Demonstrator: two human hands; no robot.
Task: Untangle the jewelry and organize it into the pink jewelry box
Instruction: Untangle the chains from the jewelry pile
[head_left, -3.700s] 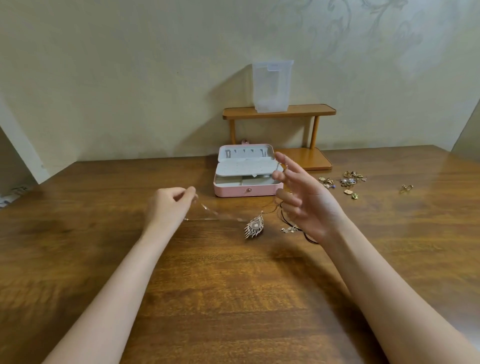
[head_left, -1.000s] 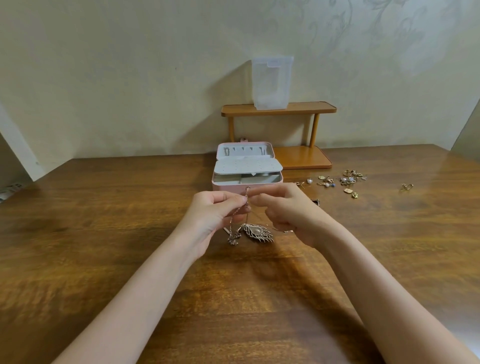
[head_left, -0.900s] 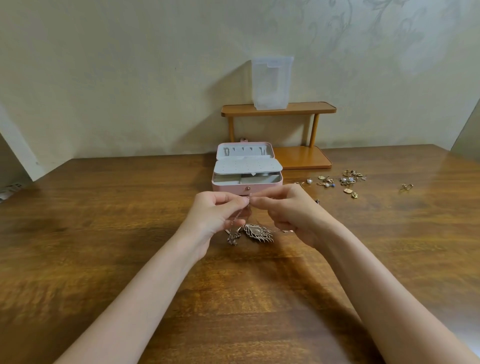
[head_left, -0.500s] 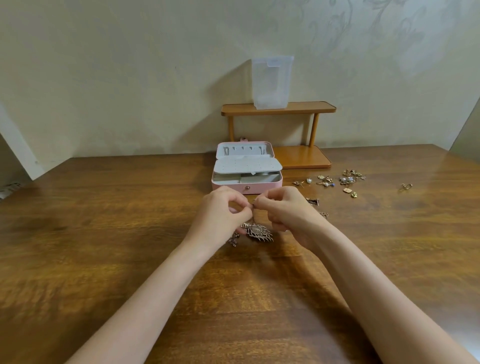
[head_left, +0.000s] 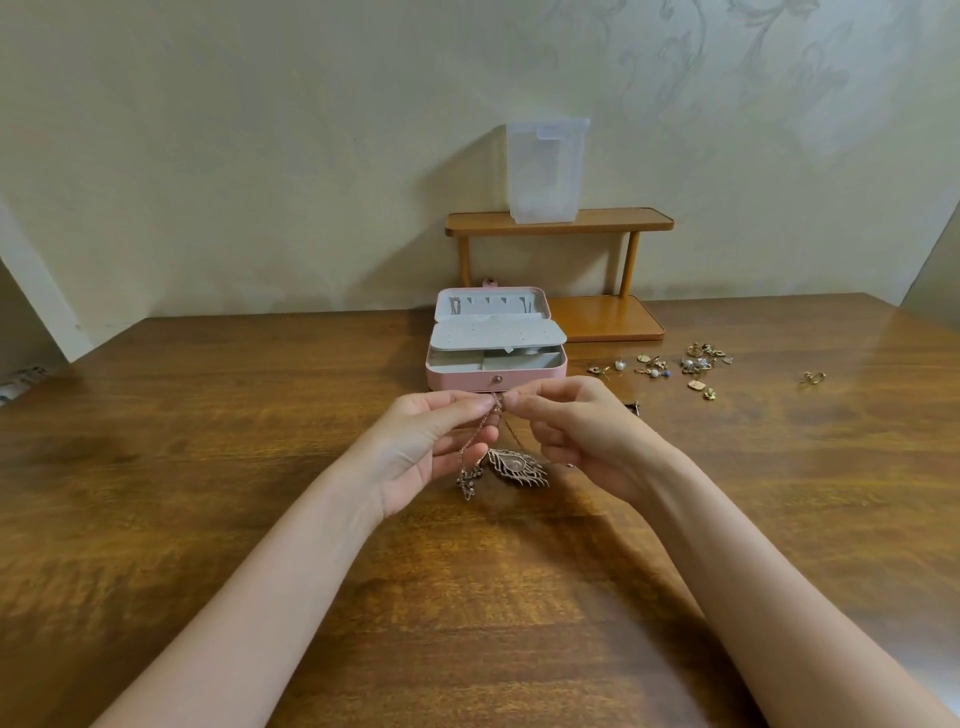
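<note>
Before open box (head_left: 496, 373), above tabletop (head_left: 208, 467): left hand (head_left: 426, 447) and right hand (head_left: 576, 431) pinch chain (head_left: 480, 434); pendant (head_left: 517, 467) dangling. Step: untangling. Next: tease knot apart gently, then stow.

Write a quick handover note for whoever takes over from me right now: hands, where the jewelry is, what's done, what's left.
Left hand and right hand both pinch the chain at one spot, just in front of the pink jewelry box.
A feather pendant and a small charm hang from the chains down to the table.
The box is open, tray up; what lies inside is too small to tell.
Not done: the chains are not yet untangled.
Left: free them, put them in the box, then the loose earrings and the single piece to the right.
</note>
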